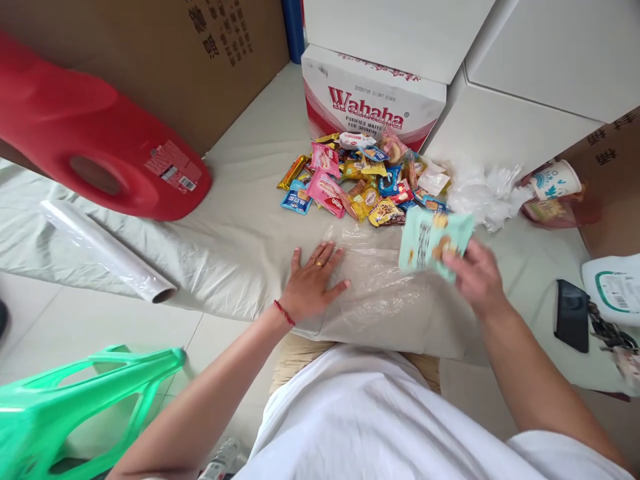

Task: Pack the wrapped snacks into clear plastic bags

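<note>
Two bare hands work over a clear plastic bag [380, 280] spread on the pale sheet [240, 240] in front of the person. Left hand [313, 283] lies flat, palm down, fingers spread, pressing the bag's left edge; it grips nothing. Right hand [475, 277] is raised slightly above the bag's right side, fingers closed around a pale green snack packet [433, 243] (blurred, so its print cannot be read), held tilted just in front of the snack pile [365, 180]. That heap of small wrapped sweets and biscuits lies beyond the bag, against the Wahaha carton [373, 100], with crumpled clear plastic [483, 193] and a paper cup [555, 180] to its right. Left of the hands, well apart, lie a roll of plastic film [107, 250] and a red stool [95, 140]; a green stool [75, 407] stands nearer. A black phone [573, 317] rests beside the right forearm
</note>
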Demonstrator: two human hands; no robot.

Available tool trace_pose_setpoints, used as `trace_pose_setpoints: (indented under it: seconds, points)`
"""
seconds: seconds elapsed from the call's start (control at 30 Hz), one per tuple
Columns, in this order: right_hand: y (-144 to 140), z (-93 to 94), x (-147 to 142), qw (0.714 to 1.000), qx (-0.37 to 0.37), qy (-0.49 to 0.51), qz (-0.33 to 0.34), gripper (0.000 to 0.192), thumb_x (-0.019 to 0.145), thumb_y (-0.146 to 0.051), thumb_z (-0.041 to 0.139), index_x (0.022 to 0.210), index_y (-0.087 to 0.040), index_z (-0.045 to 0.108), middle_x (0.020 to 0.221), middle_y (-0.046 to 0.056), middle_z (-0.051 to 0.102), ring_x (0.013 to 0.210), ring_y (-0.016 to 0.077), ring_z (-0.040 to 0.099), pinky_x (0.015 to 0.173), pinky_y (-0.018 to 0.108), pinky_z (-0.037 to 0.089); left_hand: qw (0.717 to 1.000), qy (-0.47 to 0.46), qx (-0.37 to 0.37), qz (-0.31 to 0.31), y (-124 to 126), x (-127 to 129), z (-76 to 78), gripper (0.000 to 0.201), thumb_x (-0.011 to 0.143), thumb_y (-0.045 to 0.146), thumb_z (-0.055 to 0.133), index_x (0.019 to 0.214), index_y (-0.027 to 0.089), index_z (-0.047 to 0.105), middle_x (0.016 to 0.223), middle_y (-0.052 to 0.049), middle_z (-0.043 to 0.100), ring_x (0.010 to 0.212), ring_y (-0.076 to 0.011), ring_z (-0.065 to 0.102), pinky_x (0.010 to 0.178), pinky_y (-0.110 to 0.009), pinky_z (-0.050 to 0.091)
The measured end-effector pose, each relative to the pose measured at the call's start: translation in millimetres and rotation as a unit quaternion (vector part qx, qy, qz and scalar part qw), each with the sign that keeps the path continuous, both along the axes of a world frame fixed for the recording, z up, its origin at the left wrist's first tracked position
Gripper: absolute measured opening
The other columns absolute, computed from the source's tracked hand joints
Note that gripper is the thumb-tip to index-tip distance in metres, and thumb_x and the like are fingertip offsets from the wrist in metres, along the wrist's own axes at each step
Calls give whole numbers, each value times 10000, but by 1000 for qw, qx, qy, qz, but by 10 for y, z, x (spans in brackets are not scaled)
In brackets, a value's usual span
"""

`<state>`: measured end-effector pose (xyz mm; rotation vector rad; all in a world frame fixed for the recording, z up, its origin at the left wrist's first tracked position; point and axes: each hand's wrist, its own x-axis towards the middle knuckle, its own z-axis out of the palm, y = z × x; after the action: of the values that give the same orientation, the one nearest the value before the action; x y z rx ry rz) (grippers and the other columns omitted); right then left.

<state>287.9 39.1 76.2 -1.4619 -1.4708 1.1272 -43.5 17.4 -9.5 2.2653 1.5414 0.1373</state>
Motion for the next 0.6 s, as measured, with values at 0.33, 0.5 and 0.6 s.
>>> trace_pose_setpoints:
  seconds: [0.33,0.5,0.6]
  points:
    - [-1211,-345,4,876,-192,102,431,450,1006,-453,590,1351,-188,704,1473,162,631,1367,315,601,1151,490,461,998,43,-25,30,192,113,18,769,998,580,446,1659,214,298,1761,-137,172,1638,-349,179,1245,-781,49]
    - [-1034,-195,381,926,-162,330,86,302,859,-382,724,1117,-234,775,983,68,806,908,276,780,879,461,633,994,-2,94,48,-9,29,156,783,913,474,621,1619,220,397,1762,-140,196,1640,-412,117,1262,-751,78]
    - [-524,-92,362,906,-51,417,-53,454,822,-439,663,1232,-253,719,1283,82,750,1259,314,681,1076,537,556,973,-61,221,9,-300,138,163,606,979,348,535,1574,250,469,1676,-115,430,1623,-328,247,1315,-629,90]
